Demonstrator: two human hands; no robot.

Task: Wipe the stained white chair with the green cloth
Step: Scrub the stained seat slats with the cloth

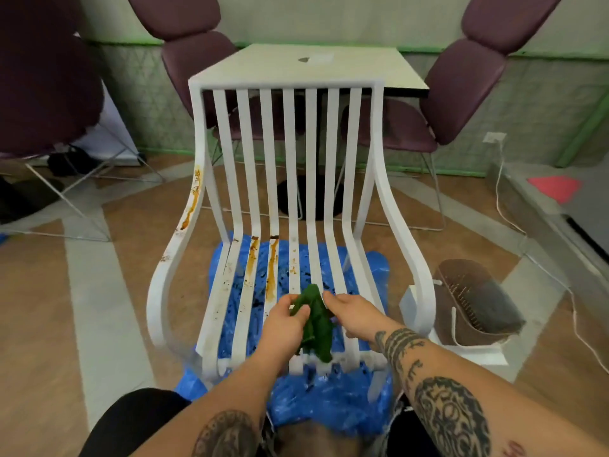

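Note:
The white slatted chair [329,153] stands in front of me, facing me. Orange-brown stains run down its left armrest and along several seat slats on the left half, with dark specks around them. A crumpled green cloth [315,321] hangs over the front middle of the seat. My left hand [286,319] grips the cloth's left side with curled fingers. My right hand [354,313] pinches the cloth's upper right edge, just above a seat slat.
A blue plastic sheet [333,404] lies on the floor under the chair. A brown basket [478,301] sits on a white stand at the right. Behind the chair are a white table [362,65] and purple chairs [461,80]. A white cable [501,192] trails along the right floor.

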